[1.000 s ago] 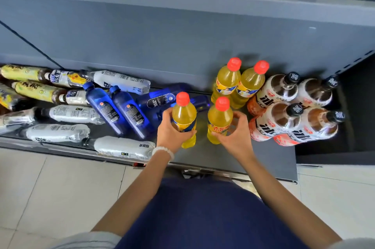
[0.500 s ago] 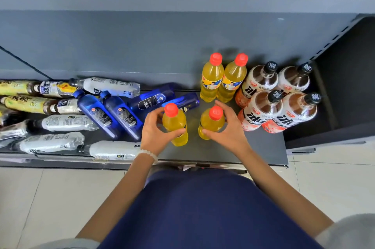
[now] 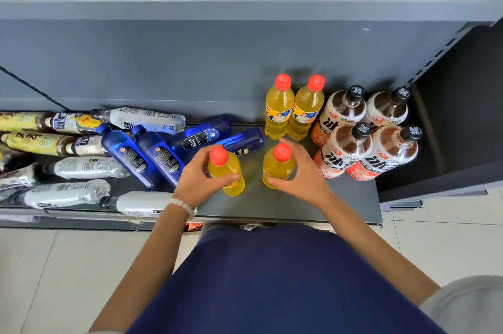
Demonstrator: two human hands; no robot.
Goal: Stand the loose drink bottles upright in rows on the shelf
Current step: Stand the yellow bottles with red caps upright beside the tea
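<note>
- On the grey shelf (image 3: 351,206), toward its front edge, your left hand (image 3: 198,178) has its fingers wrapped around an orange drink bottle (image 3: 227,173) with a red cap; the bottle is upright.
- Your right hand (image 3: 304,176) grips a second orange bottle (image 3: 277,165), also upright, with the thumb in front and the fingers curled behind it.
- These two bottles stand side by side with a gap of bare shelf between them.
- Behind them, two more orange bottles (image 3: 294,110) stand upright, touching, against the back panel.
- To the right, four brown tea bottles (image 3: 364,138) with black caps stand in a two-by-two block, just beside the bottle in your right hand.
- To the left, blue soda bottles (image 3: 152,154) lie on their sides, and beyond them clear water bottles (image 3: 87,167) and yellow-labelled tea bottles (image 3: 30,140) also lie flat in a loose pile.
- A white bead bracelet (image 3: 182,204) sits on your left wrist.
</note>
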